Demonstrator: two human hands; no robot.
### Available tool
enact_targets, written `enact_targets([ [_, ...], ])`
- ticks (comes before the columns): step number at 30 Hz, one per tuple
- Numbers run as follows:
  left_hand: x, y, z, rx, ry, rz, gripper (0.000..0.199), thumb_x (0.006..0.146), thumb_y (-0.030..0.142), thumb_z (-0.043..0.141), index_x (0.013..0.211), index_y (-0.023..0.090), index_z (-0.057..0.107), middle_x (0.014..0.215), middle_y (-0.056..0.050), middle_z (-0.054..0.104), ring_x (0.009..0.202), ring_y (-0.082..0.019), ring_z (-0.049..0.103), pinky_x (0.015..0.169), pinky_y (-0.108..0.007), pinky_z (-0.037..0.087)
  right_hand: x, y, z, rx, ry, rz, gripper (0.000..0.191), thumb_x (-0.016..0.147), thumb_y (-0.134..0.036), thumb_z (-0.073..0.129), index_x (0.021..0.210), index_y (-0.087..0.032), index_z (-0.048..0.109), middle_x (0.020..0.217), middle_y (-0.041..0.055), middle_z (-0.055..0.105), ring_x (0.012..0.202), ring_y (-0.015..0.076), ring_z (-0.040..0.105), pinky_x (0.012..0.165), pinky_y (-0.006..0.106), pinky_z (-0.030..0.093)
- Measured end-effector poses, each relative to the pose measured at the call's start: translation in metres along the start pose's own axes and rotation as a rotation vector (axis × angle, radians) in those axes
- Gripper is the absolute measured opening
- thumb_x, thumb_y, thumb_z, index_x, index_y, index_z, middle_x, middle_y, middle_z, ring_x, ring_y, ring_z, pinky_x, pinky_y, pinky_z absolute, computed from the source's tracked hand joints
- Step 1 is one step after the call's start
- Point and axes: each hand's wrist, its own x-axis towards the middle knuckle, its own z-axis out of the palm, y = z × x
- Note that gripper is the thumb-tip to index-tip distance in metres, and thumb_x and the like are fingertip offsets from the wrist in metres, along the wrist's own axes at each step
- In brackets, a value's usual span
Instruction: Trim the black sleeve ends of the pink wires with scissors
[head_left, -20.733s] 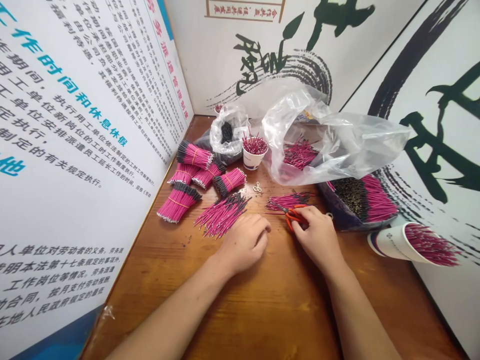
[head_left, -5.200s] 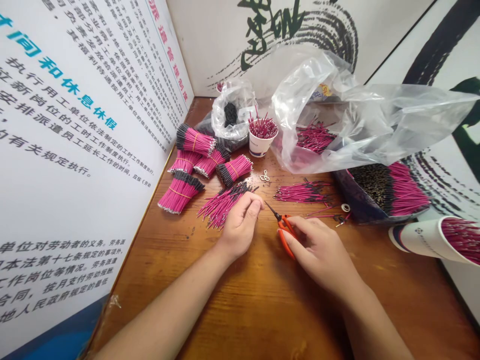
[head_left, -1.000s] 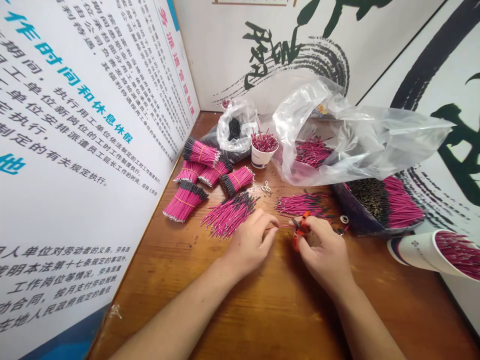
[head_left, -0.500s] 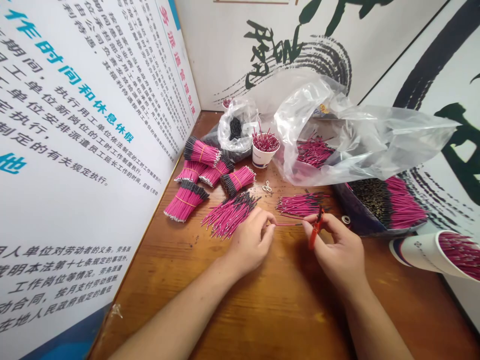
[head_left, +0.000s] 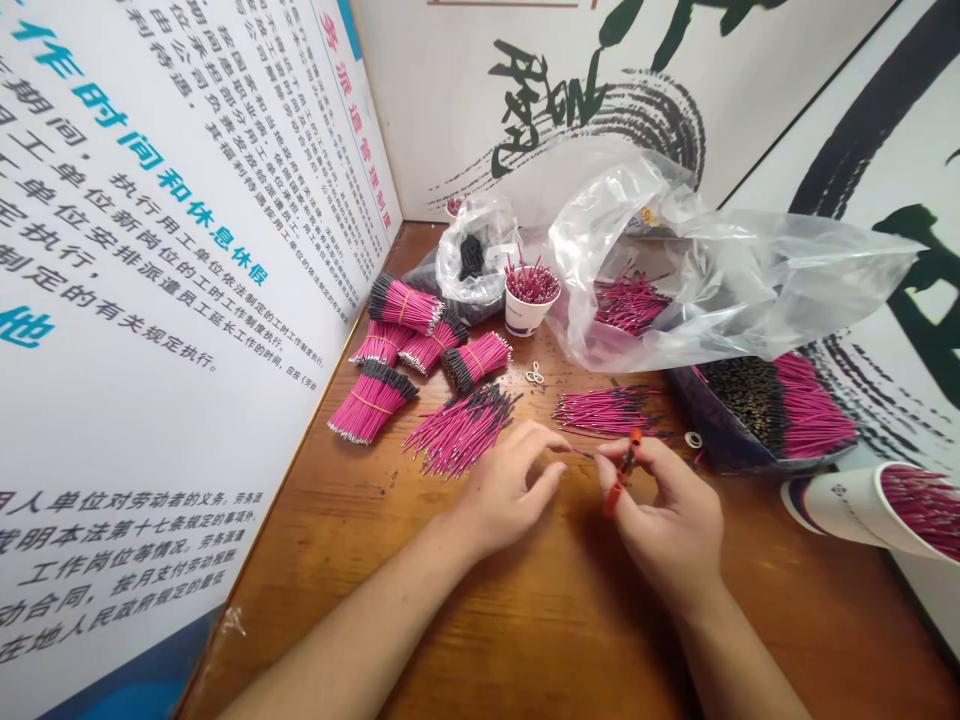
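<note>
A thin pink wire (head_left: pixel 582 453) with a dark end spans the gap between my hands. My left hand (head_left: pixel 514 485) has thumb and forefinger apart, the forefinger's tip by the wire's pink end. My right hand (head_left: pixel 667 510) is closed around a small red-and-black tool (head_left: pixel 626 465), its exact kind partly hidden by the fingers. Its fingertips are at the wire's dark end; whether they pinch it I cannot tell. Just beyond the hands lies a loose row of pink wires with black ends (head_left: pixel 604 408). Another loose pile of such wires (head_left: pixel 457 430) lies behind my left hand.
Rubber-banded wire bundles (head_left: pixel 371 400) are stacked at the left. Behind stand a paper cup of wires (head_left: pixel 531 300) and plastic bags (head_left: pixel 622 300). A dark tray of wires (head_left: pixel 780 405) and a tilted cup (head_left: pixel 840 505) are at the right. Wall panels (head_left: pixel 180 330) border the table.
My left thumb and forefinger have parted from their pinch on the wire. The right hand has shifted slightly left with the tool turned, and less of the wire shows.
</note>
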Motion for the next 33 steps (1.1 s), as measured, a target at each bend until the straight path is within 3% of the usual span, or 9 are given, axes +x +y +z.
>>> enact_targets([
  [4, -0.001, -0.002, 0.003, -0.078, -0.013, 0.110, 0.015, 0.092, 0.018, 0.053, 0.106, 0.017, 0.059, 0.102, -0.007, 0.061, 0.093, -0.018, 0.058, 0.080, -0.029, 0.048, -0.003, -0.007, 0.005, 0.042, -0.087, -0.052, 0.017, 0.079, -0.006, 0.063, 0.087, -0.021, 0.062, 0.084, 0.0014, 0.066, 0.077, 0.0164, 0.061, 0.073, 0.027, 0.048],
  [10, -0.003, -0.003, 0.005, -0.085, 0.033, 0.093, 0.012, 0.090, 0.016, 0.054, 0.101, 0.019, 0.058, 0.101, -0.006, 0.054, 0.080, -0.015, 0.054, 0.070, -0.026, 0.045, -0.005, -0.012, 0.008, 0.072, -0.116, -0.036, 0.016, 0.079, -0.006, 0.061, 0.086, -0.021, 0.060, 0.078, 0.0004, 0.062, 0.075, 0.0163, 0.060, 0.071, 0.027, 0.047],
  [17, -0.003, -0.004, 0.005, -0.118, 0.044, 0.109, 0.008, 0.094, 0.020, 0.051, 0.099, 0.019, 0.058, 0.097, -0.006, 0.060, 0.084, -0.016, 0.056, 0.073, -0.027, 0.046, -0.003, -0.008, 0.007, 0.130, -0.171, 0.149, 0.004, 0.087, -0.019, 0.062, 0.083, -0.021, 0.061, 0.076, -0.0005, 0.061, 0.068, 0.0142, 0.058, 0.065, 0.024, 0.046],
  [23, -0.003, 0.000, 0.004, -0.236, 0.150, 0.059, 0.009, 0.096, 0.020, 0.048, 0.094, 0.019, 0.057, 0.088, -0.003, 0.057, 0.080, -0.014, 0.055, 0.071, -0.026, 0.045, 0.002, 0.002, 0.003, 0.114, -0.302, 0.346, 0.019, 0.092, -0.034, 0.058, 0.078, -0.021, 0.055, 0.068, -0.0014, 0.057, 0.061, 0.0141, 0.054, 0.057, 0.024, 0.043],
  [29, 0.002, -0.002, 0.002, -0.394, 0.315, -0.027, 0.006, 0.094, 0.019, 0.052, 0.093, 0.019, 0.057, 0.086, -0.001, 0.055, 0.074, -0.012, 0.051, 0.066, -0.023, 0.042, 0.003, 0.001, -0.001, -0.140, -0.321, 0.194, 0.025, 0.092, -0.039, 0.056, 0.075, -0.021, 0.053, 0.071, 0.0012, 0.058, 0.067, 0.0172, 0.055, 0.063, 0.027, 0.040],
  [33, 0.004, -0.003, 0.001, -0.476, 0.325, -0.079, 0.003, 0.092, 0.020, 0.054, 0.091, 0.018, 0.056, 0.086, -0.001, 0.054, 0.072, -0.011, 0.051, 0.065, -0.023, 0.043, 0.002, -0.005, -0.002, -0.186, -0.399, 0.086, 0.023, 0.091, -0.036, 0.056, 0.074, -0.021, 0.052, 0.064, -0.0010, 0.055, 0.060, 0.0153, 0.051, 0.058, 0.026, 0.037],
])
